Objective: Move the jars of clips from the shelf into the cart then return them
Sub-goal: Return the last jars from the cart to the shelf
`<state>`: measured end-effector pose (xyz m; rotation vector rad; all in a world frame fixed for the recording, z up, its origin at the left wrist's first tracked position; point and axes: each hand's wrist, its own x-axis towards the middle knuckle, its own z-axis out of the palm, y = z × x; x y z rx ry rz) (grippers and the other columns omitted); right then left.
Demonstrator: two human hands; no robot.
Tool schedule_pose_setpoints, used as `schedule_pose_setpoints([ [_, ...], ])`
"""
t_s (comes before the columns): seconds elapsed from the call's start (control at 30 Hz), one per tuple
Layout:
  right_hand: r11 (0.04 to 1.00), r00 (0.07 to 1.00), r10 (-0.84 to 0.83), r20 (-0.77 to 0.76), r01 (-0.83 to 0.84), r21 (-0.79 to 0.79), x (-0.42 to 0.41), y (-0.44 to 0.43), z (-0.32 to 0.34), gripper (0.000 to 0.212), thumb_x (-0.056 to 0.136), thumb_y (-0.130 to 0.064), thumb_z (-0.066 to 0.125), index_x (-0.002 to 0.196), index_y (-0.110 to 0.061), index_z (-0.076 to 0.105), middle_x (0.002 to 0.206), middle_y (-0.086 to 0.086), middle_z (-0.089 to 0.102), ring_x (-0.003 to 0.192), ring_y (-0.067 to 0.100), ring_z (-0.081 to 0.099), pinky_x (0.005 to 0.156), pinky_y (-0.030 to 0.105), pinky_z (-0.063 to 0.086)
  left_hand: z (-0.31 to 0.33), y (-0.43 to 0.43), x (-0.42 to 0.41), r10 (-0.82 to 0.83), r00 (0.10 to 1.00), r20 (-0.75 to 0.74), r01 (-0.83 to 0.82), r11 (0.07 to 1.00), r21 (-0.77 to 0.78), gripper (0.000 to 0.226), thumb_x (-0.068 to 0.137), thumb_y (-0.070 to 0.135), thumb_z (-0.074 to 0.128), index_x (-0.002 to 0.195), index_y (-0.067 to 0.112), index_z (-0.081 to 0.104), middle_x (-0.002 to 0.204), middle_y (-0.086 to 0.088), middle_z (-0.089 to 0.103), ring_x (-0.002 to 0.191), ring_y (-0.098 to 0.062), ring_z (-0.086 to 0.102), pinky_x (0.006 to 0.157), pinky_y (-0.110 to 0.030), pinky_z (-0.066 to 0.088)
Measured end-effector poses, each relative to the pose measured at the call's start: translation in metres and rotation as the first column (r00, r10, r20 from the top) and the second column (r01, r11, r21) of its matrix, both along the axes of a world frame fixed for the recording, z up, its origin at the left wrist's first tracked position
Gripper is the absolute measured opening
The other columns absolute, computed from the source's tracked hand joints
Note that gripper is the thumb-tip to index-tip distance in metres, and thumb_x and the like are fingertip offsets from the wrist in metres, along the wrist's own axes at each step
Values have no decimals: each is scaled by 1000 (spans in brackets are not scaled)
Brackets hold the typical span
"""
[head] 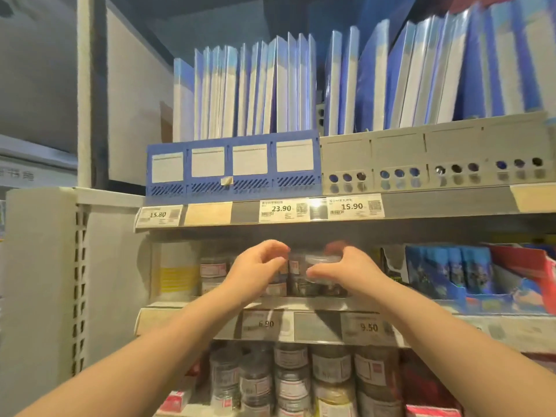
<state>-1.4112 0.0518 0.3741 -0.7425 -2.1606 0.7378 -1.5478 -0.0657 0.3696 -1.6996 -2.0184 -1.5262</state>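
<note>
Head view: left hand (258, 267) and right hand (346, 270), each grip curled round 1 jar (301, 278) on the shelf (301, 303).

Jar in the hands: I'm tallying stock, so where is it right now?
In the head view, the jar is centre-frame at the middle shelf, gripped by the right hand, left hand beside it, above the 9.50 price tag.

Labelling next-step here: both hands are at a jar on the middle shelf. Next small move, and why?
Probably draw the jar straight out toward the shelf edge. The right hand curls its fingers round the lid; the left hand is curled beside it, contact unclear. Other jars stand close on its left, so a straight pull seems safest.
</note>
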Motion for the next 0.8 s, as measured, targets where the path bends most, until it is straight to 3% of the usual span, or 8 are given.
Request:
schedule_pose_setpoints([
  [0.1,997,989,-73,125,71,25,-10,13,-1,75,73,-52,71,133,-15,45,113,2,56,102,18,54,80,27,45,-1,18,-14,43,997,-70,-45,999,-25,24,93,14,48,110,24,61,108,9,63,103,-8,58,93,-28,47],
  [0.23,992,966,-99,240,78,97,-23,14,-7,67,74,-55,67,127,-18,49,96,0,58,91,17,57,64,26,40,-5,37,-24,59,988,-146,-75,991,-106,29,90,7,44,103,24,62,97,11,64,95,-8,60,85,-21,45],
  [0.43,963,936,-167,309,88,253,-32,1,-14,58,73,-54,64,118,-18,54,98,-2,59,89,18,57,72,29,48,-10,45,-32,83,978,-193,-106,989,-108,30,91,9,45,105,25,66,90,10,63,81,-5,57,75,-18,41],
  [0.53,958,907,-185,377,82,273,-34,-1,-14,59,74,-58,62,114,-16,55,95,-1,57,89,18,56,70,29,46,-10,43,-36,38,982,-184,-60,992,-115,28,90,11,47,101,28,67,97,11,67,90,-6,61,80,-20,45],
  [0.8,985,880,-98,465,19,173,-40,8,-12,63,78,-57,61,124,-15,51,119,4,56,101,19,51,81,28,44,-17,45,-37,68,950,-304,-115,983,-142,27,89,14,48,103,21,70,97,7,66,89,-9,57,75,-21,41],
])
